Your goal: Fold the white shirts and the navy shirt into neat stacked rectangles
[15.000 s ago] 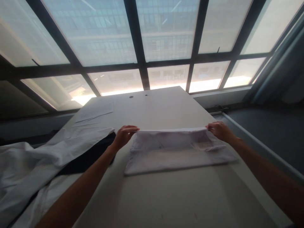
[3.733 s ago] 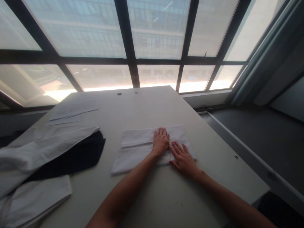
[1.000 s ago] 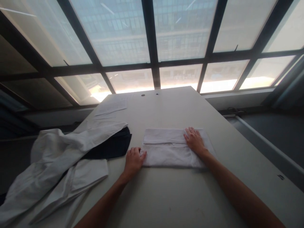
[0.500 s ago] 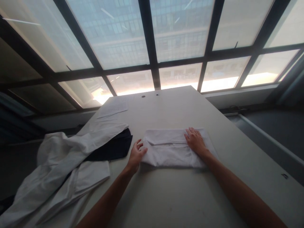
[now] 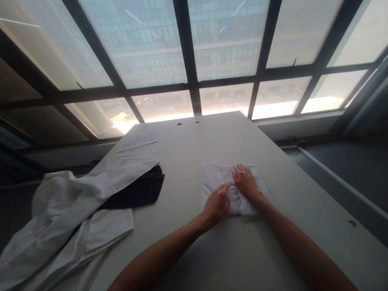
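The folded white cloth (image 5: 212, 178) lies compact on the pale table (image 5: 194, 137); the left hand (image 5: 216, 204) and right hand (image 5: 245, 182) rest flat on it, fingers extended, apparently pinning its layers; well left of it sprawl white garments (image 5: 60, 202) over a dark cloth (image 5: 139, 194).

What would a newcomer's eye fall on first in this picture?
The left hand and the right hand press side by side on a folded white cloth in the middle of the pale table. At the left, white garments lie heaped over a dark cloth. Behind, a large window glows.
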The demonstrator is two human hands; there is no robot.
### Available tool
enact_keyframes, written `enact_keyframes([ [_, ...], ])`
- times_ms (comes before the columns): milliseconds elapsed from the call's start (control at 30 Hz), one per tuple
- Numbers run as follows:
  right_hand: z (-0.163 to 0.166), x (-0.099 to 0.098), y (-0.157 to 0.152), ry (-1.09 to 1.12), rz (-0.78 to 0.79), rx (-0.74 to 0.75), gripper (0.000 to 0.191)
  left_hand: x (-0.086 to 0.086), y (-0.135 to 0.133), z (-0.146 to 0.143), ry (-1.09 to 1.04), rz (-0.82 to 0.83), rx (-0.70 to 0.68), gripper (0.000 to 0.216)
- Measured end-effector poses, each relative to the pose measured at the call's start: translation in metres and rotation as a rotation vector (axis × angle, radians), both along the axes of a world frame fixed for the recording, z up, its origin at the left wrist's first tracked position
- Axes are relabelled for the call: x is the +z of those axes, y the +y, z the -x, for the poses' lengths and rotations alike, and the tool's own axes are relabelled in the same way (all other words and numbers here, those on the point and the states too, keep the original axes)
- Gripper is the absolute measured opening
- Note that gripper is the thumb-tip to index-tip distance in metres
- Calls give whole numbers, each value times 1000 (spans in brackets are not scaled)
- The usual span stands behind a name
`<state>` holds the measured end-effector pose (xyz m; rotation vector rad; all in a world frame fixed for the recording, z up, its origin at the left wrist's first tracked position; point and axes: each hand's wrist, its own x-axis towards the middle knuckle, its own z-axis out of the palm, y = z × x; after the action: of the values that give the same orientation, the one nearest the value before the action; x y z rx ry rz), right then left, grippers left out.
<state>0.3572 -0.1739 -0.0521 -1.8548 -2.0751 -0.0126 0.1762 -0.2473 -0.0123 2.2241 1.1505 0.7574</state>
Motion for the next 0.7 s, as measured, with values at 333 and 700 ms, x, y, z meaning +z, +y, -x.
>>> enact_keyframes([
  [333,4,13,-1,53,-10,-9,42,15,93,58,108,-163,275,35],
  [700,67,51,-104,281,391,22,31,4,203,73,144,152,-109,44],
])
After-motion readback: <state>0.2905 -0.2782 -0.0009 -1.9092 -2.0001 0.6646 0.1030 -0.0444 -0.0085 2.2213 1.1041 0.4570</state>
